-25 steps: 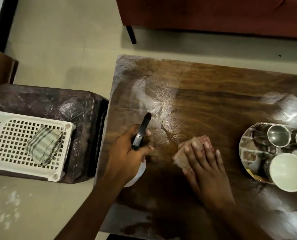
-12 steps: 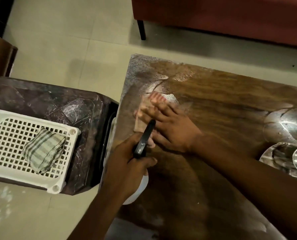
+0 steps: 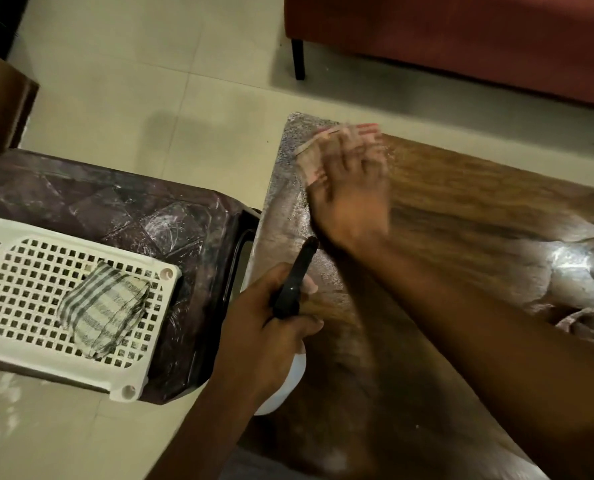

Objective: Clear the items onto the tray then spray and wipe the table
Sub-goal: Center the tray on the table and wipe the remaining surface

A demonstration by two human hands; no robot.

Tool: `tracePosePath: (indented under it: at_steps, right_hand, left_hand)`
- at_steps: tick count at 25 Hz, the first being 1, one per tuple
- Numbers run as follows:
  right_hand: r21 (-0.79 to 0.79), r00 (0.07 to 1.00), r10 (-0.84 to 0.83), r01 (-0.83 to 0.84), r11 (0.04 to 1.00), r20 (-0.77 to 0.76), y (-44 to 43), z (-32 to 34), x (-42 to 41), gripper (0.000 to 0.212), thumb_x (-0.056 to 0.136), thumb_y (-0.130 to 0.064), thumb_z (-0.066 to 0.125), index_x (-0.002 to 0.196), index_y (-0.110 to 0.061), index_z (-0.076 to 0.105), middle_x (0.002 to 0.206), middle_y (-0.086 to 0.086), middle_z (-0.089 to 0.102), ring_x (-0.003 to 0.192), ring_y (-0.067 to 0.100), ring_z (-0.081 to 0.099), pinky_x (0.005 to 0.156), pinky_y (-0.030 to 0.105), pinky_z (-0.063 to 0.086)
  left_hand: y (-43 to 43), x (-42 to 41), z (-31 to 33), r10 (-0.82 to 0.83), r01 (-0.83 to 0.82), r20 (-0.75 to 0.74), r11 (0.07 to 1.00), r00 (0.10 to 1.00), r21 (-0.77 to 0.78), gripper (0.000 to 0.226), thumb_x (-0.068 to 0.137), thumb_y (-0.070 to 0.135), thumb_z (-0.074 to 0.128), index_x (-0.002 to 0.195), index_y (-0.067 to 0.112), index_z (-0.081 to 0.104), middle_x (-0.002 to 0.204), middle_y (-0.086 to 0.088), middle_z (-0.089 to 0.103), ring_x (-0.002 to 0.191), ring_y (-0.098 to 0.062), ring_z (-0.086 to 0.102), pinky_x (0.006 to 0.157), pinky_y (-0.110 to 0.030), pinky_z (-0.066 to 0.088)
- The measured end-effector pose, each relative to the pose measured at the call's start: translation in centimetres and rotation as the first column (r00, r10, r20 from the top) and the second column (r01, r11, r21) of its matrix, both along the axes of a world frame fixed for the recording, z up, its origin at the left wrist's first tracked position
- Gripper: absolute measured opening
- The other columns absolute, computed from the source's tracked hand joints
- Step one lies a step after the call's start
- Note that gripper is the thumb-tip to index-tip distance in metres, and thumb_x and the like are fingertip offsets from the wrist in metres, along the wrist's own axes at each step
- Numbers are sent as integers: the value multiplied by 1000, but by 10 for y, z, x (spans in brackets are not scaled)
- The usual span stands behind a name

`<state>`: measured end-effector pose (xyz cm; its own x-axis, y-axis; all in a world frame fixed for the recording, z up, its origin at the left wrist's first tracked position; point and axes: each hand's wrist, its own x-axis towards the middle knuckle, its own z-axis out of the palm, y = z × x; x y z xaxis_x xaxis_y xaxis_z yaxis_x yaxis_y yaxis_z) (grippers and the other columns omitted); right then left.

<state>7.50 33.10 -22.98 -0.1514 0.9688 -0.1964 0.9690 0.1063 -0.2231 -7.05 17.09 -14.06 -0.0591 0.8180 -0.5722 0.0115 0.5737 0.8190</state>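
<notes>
The left grip [image 3: 271,327] is curled around the neck of the spray bottle [image 3: 293,282], its black head pointing toward the far edge and its white body tucked below the palm, at the tabletop's [image 3: 461,188] left edge. The right grip [image 3: 351,188], blurred, reaches across to the far left corner, fingers laid flat and spread on the pink cloth [image 3: 311,164], pressing it to the wet wood. Just beside the left edge stands a dark stool [image 3: 132,209] carrying a white perforated basket [image 3: 21,271] with a striped rag [image 3: 105,310] lying in it.
</notes>
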Motion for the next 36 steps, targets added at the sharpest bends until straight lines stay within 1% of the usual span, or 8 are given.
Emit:
tracePosePath:
  at_steps: [5, 9, 15, 20, 23, 29, 33, 36]
  right_hand:
    - [-107, 582, 813, -808, 579, 3, 17, 2, 51, 67, 109, -67, 17, 170, -44, 1, 180, -4, 5, 167, 29, -6, 134, 52, -3]
    - [-25, 971, 240, -240, 971, 15, 65, 3, 29, 69, 108, -64, 18, 171, -38, 6, 180, 0, 5, 167, 33, 2, 132, 61, 12]
    - [4, 813, 582, -582, 814, -4, 61, -1, -32, 67, 108, -67, 16, 169, -40, 12, 180, -1, 12, 166, 31, 4, 132, 57, 7]
    - [9, 998, 26, -26, 1000, -59, 53, 0, -44, 69, 109, -61, 21, 171, -34, 12, 180, 0, 10, 167, 29, 4, 132, 51, 5]
    - [15, 988, 74, -73, 997, -132, -20, 4, -59, 64, 112, -55, 22, 171, -33, 12, 180, 0, 12, 167, 29, 5, 131, 48, -5]
    - [-61, 479, 878, -876, 478, -11, -84, 2, 38, 61, 112, -60, 26, 169, -38, 20, 178, -2, 23, 166, 29, 15, 134, 49, 13]
    - [26, 921, 388, -389, 921, 28, -47, 5, 55, 67, 111, -64, 19, 171, -35, 16, 180, -1, 15, 167, 26, 6, 133, 55, 17]
    - [17, 991, -116, 117, 993, -62, -81, 2, -10, 65, 111, -58, 22, 171, -32, 18, 179, 1, 18, 166, 32, 11, 133, 57, 15]
  left_hand:
    - [11, -6, 1, 73, -74, 9, 997, 997, 23, 35, 67, 7, 75, 102, 9, 74, 101, -16, 75, 69, -36, 68, 59, -44, 58]
    - [14, -9, 4, 74, -75, 25, 996, 997, 48, 34, 67, 4, 74, 101, 7, 73, 101, -17, 75, 67, -38, 67, 56, -42, 57]
    - [2, -12, 7, 67, -68, 53, 997, 996, 26, 34, 66, 1, 73, 100, 2, 71, 97, -13, 75, 59, -25, 64, 52, -34, 55]
    - [-15, -22, 10, 45, -45, 28, 999, 999, -4, 34, 67, 4, 75, 101, 12, 74, 90, -13, 76, 50, -19, 63, 54, -32, 56]
    - [-28, -31, 12, 47, -46, 10, 998, 999, -35, 38, 67, 6, 77, 98, 28, 76, 87, -7, 77, 51, -17, 65, 55, -28, 55]
    - [-50, -46, 17, 23, -23, -3, 998, 1000, -62, 41, 64, 8, 79, 90, 40, 78, 84, 1, 79, 52, -11, 66, 52, -23, 55]
    - [-74, -52, 14, 31, -29, 15, 994, 999, -107, 27, 62, 5, 76, 85, 19, 75, 87, -14, 76, 63, -28, 69, 51, -25, 54]
    - [-94, -55, 13, -2, 5, 15, 989, 1000, -150, 32, 61, 7, 77, 88, 24, 77, 90, -11, 78, 73, -34, 71, 56, -30, 56]
